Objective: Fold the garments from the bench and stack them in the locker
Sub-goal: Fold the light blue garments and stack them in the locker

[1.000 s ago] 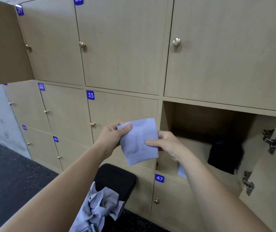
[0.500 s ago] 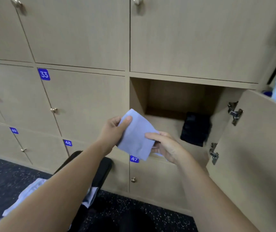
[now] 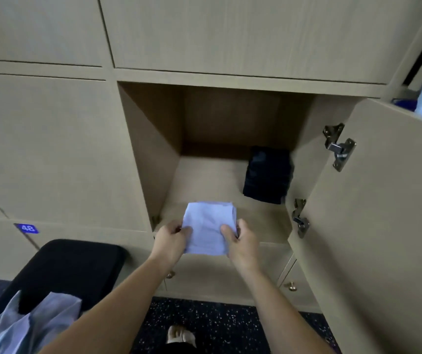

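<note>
Head view.

- A folded pale garment [image 3: 208, 226] is held level at the mouth of the open locker [image 3: 153, 154], over the near lip of the locker floor. Whether its far edge rests on that floor cannot be told.
- The garment's near-left corner is pinched by the left hand [image 3: 171, 238], thumb on top, the other fingers curled beneath.
- The near-right corner is pinched the same way by the right hand [image 3: 242, 240], thumb laid on the cloth. Both forearms are stretched forward from the near edge.
- A folded black garment [image 3: 268, 175] is seen inside the locker, at the far right of its floor, close to the right wall and well apart from the pale one.
- The door [image 3: 383, 226] is swung open to the right. An upper hinge [image 3: 340, 146] and a lower hinge [image 3: 300, 218] are seen along its inner edge.
- A black padded worktop [image 3: 72, 264] is placed near left, below the locker row. A loose garment [image 3: 26, 325], pale blue and crumpled, is draped on its near end.
- A blue label [image 3: 27, 228] marked 48 is fixed to a closed front at left.
- A dark speckled floor [image 3: 204, 315] is seen below, with a foot [image 3: 180, 334] on it between the forearms.
</note>
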{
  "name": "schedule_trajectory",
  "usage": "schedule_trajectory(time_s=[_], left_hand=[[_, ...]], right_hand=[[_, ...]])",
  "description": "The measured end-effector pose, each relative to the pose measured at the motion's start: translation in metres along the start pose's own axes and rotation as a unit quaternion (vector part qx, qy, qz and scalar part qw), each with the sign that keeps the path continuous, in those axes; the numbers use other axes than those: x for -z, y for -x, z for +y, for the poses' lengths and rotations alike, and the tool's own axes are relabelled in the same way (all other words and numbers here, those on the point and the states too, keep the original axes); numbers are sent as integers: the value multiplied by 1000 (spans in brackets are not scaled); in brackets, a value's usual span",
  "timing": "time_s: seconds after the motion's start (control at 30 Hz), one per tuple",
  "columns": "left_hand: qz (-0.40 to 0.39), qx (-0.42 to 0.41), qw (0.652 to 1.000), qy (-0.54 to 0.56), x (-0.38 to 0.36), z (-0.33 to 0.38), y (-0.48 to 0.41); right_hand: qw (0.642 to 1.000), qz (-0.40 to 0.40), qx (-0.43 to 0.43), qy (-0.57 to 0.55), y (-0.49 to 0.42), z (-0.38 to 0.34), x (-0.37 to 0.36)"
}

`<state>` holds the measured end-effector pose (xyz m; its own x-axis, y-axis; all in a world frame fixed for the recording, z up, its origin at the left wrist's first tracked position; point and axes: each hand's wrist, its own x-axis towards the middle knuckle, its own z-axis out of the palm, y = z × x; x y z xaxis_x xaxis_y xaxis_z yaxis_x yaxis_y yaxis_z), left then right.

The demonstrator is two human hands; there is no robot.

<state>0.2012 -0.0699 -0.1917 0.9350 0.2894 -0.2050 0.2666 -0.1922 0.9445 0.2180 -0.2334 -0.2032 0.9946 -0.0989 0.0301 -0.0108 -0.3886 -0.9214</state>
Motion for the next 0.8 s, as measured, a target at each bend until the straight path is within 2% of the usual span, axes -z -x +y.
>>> schedule_trajectory(time_s=[0.17,0.27,0.4,0.47,0.8], left_hand=[[3,-16,999,-43,-21,-10,-53],[17,-38,998,-36,-34,-5,-91],[9,-51,998,-34,-47,-5,-126],[7,-46,998,-39,-51,-15,-136],[14,-70,994,-88,-57,-46,-138]], right_hand=[[999,-33,-20,31,-55,23,1],[999,-12,-23,20,-94,24,2],[995,12,-93,-41,-132,33,-8],[993,11,-115,-37,-138,40,-14],[997,9,-69,22,-135,76,-31]])
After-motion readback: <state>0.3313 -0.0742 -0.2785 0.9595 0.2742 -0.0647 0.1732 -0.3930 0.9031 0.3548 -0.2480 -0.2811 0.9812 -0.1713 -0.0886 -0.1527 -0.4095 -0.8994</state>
